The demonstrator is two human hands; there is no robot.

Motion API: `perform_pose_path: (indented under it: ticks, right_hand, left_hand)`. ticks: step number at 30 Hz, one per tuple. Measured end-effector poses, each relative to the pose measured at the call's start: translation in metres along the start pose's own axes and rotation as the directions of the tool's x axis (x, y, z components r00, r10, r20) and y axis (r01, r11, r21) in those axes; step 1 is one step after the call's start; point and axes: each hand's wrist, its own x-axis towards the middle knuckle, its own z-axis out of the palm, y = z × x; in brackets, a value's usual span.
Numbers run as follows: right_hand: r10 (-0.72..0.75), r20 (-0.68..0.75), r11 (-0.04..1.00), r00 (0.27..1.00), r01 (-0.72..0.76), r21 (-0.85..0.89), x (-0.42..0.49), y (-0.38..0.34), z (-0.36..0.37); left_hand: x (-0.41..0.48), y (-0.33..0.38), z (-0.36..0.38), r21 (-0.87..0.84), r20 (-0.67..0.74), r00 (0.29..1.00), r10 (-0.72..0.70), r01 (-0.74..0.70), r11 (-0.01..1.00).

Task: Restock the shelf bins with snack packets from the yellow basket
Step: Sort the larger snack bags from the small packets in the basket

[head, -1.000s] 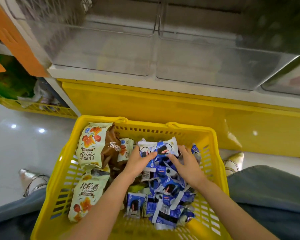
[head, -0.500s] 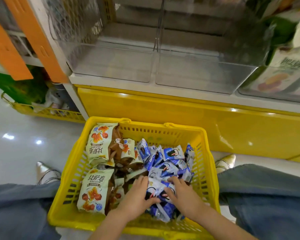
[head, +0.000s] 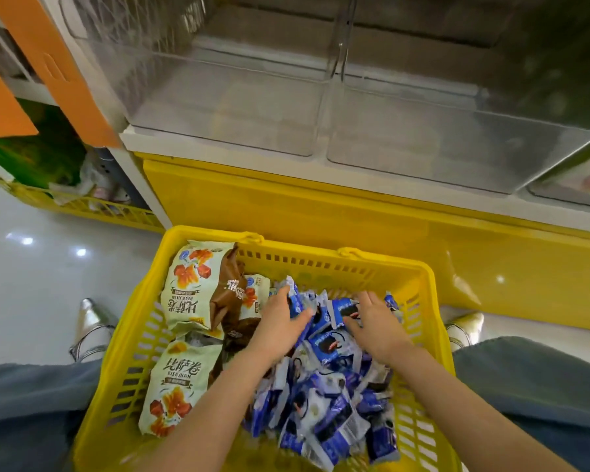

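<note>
Head view: the yellow basket point(head: 324, 265) sits on the floor point(head: 41, 284) between the person's knees, in front of the yellow base panel point(head: 321, 212) below the clear shelf bins point(head: 252, 110). Cream snack packets point(head: 191, 287) lie along the left side of the basket. Blue snack packets point(head: 324, 407) are piled in its right half. Both hands are inside the basket, on top of the blue pile. The left hand point(head: 281, 321) holds blue packets, with its fingers point(head: 280, 299) and thumb curled round them. The right hand point(head: 377, 323) rests palm-down on the pile just beside it; whether its fingers grip a packet cannot be told.
</note>
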Motion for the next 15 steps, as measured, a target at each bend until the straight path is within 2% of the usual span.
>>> perform_pose_path:
  ticks: [3, 7, 9, 11, 15]
  right_hand:
    - [0.03, 0.146, 0.992, 0.989, -0.012, -0.122, 0.023, 0.008, 0.011]
    - [0.067, 0.123, 0.964, 0.99, -0.032, -0.265, 0.038, 0.016, 0.027]
    - [0.08, 0.096, 0.954, 0.992, -0.048, -0.296, 0.042, 0.017, 0.031]
    - [0.096, 0.097, 0.97, 0.991, -0.071, -0.234, 0.045, 0.017, 0.035]
    - [0.173, 0.176, 0.979, 0.969, -0.189, 0.076, 0.043, 0.012, 0.04]
  left_hand:
    - [0.029, 0.006, 0.011, -0.143, 0.007, 0.994, -0.108, 0.108, 0.984]
    - [0.051, 0.0, 0.024, 0.026, -0.012, 0.963, -0.269, 0.269, 0.963]
    - [0.055, -0.002, 0.032, 0.054, -0.001, 0.956, -0.293, 0.293, 0.955]
    - [0.056, -0.001, 0.04, 0.011, 0.027, 0.962, -0.272, 0.272, 0.962]
    - [0.055, 0.001, 0.046, -0.168, 0.01, 0.961, -0.278, 0.275, 0.947]
